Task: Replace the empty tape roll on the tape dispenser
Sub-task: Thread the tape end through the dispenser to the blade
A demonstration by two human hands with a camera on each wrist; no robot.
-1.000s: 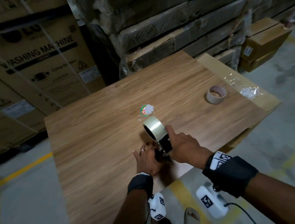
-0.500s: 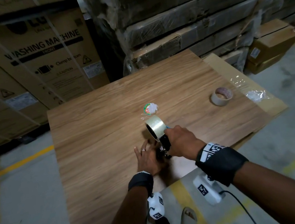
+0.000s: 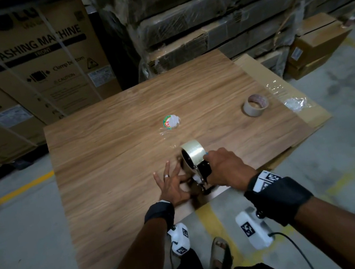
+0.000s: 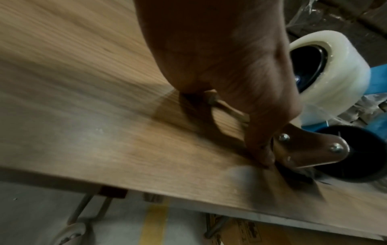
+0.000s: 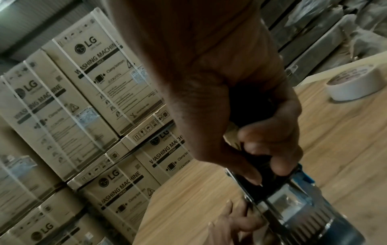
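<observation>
Both hands are working at the tape dispenser (image 3: 203, 172), low centre of the head view, near the front edge of the wooden tabletop (image 3: 111, 168). Our right hand (image 3: 227, 168) is gripping the dispenser's black handle w/ fingers curled round it; in the right wrist view the fingers (image 5: 270, 149) are wrapping the dark grip, and the metal frame w/ a bit of blue is sitting just below them. Our left hand (image 3: 172, 188) is lying on the tabletop just left of the dispenser, fingers spread wide & fairly straight, a ring on one of them. In the left wrist view the thumb (image 4: 261, 149) is pressing down beside the dispenser's brown side plate (image 4: 307, 149), which is carrying two rivets; whether it's pinching tape there we can't tell, the pic is blurred.

We're seeing the new clear tape roll (image 3: 194, 154) mounted upright on the dispenser's wheel, just above & left of the right hand; left wrist cam is showing it upper right, milky white w/ a dark hub.

Other bits: the empty tape core (image 3: 255, 104) is lying flat at right of centre in the head view, well apart from the hands. A crumpled wrapper w/ a round green-red label (image 3: 170, 121) is sitting at mid frame. Washing machine boxes (image 3: 26, 65) are filling the upper left.
</observation>
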